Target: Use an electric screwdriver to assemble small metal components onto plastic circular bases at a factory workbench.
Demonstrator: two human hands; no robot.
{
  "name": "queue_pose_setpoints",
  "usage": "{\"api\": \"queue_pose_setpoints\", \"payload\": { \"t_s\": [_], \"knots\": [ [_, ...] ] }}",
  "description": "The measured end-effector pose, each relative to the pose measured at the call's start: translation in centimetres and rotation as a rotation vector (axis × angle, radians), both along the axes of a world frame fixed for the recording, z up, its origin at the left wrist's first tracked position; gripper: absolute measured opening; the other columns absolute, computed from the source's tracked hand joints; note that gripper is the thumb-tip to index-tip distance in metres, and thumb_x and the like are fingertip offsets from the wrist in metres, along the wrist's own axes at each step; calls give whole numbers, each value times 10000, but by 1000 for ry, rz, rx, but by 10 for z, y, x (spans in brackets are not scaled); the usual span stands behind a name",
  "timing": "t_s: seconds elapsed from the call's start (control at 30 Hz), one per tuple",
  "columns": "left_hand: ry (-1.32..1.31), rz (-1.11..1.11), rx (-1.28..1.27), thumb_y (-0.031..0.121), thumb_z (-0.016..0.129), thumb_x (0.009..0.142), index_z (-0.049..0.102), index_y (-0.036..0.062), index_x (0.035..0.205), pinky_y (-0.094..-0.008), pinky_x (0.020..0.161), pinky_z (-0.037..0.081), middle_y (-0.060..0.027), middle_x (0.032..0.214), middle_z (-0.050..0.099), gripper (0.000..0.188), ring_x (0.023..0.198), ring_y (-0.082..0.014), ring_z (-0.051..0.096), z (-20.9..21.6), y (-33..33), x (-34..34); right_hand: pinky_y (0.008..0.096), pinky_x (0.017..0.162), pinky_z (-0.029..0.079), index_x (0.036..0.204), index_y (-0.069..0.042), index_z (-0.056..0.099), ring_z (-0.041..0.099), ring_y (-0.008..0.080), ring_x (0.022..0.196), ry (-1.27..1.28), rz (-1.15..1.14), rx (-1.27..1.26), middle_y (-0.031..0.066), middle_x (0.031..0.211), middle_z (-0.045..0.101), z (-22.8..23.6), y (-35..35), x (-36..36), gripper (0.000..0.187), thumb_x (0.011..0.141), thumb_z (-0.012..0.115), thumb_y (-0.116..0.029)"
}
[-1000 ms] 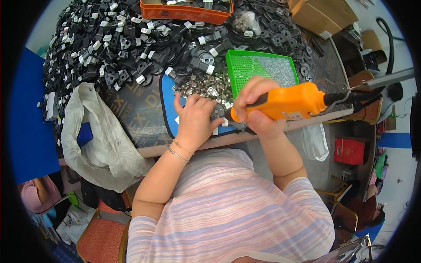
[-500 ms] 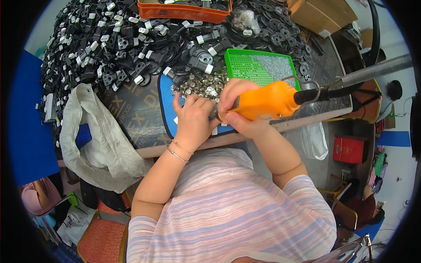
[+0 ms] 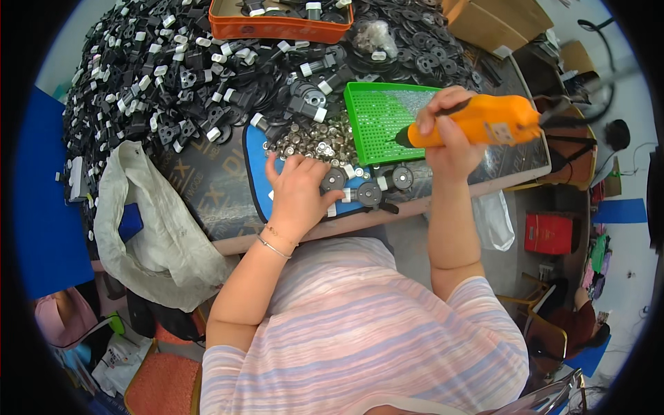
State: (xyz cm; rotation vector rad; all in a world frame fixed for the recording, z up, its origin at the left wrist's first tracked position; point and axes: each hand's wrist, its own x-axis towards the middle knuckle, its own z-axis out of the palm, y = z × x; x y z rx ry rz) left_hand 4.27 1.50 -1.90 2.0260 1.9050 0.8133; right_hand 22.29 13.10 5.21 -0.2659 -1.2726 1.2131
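My right hand (image 3: 453, 135) is wrapped round an orange electric screwdriver (image 3: 498, 119), held nearly level. Its dark tip points left, over a green perforated tray (image 3: 377, 114) with small grey screws heaped at its far right side. On a blue mat (image 3: 257, 166), my left hand (image 3: 299, 190) lies with a black disc-shaped part (image 3: 334, 180) between thumb and fingers. Just right of it are a second black disc part (image 3: 369, 194) and a third disc part (image 3: 401, 178), with white ends. Beyond the left fingertips is a pile of small silver metal pieces (image 3: 315, 142).
Black parts with white ends (image 3: 187, 76) are heaped across the far left of the table. An orange-red box (image 3: 280, 29) and black discs (image 3: 429, 59) lie at the back. A cardboard box (image 3: 498, 24) stands far right; a whitish cloth bag (image 3: 149, 235) hangs at left.
The screwdriver has gone from beside my left hand to the right, over the green tray. Disc parts on the mat now show. My left hand has stayed nearly in place.
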Motion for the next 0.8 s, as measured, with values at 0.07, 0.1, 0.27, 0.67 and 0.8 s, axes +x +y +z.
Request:
{"api": "queue_pose_setpoints", "payload": {
  "t_s": [0.07,0.1,0.27,0.67,0.8],
  "knots": [
    [0,18,-25,282,790,599,656,112,933,-523,1032,146,8,922,614,399,998,-199,503,0,-1,0,252,564,487,931,21,510,559,143,616,-11,-83,-72,126,864,555,-13,6,8,211,741,589,67],
    [-1,15,-39,288,788,603,654,108,949,-524,1032,145,7,935,612,412,1003,-201,500,1,-2,0,252,564,487,931,21,510,559,143,616,-12,-84,-71,126,864,555,-17,7,10,211,741,589,67],
    [6,15,-21,293,788,603,653,107,960,-524,1030,149,5,939,605,425,1007,-203,495,-3,-2,1,253,565,492,931,21,511,563,143,611,22,-75,-79,126,865,555,-22,7,11,205,748,595,59],
    [31,22,-21,311,778,617,657,107,974,-534,1023,152,4,943,602,428,1011,-204,491,-1,-3,2,253,554,487,913,14,506,556,138,598,34,-44,-92,114,836,555,-27,8,11,190,750,594,59],
    [36,25,-4,317,774,625,657,107,985,-541,1025,144,0,966,604,433,1028,-206,488,-2,-4,2,254,547,483,907,9,502,554,141,593,25,-45,-91,112,829,553,-26,9,11,186,751,591,61]
  ]
}}
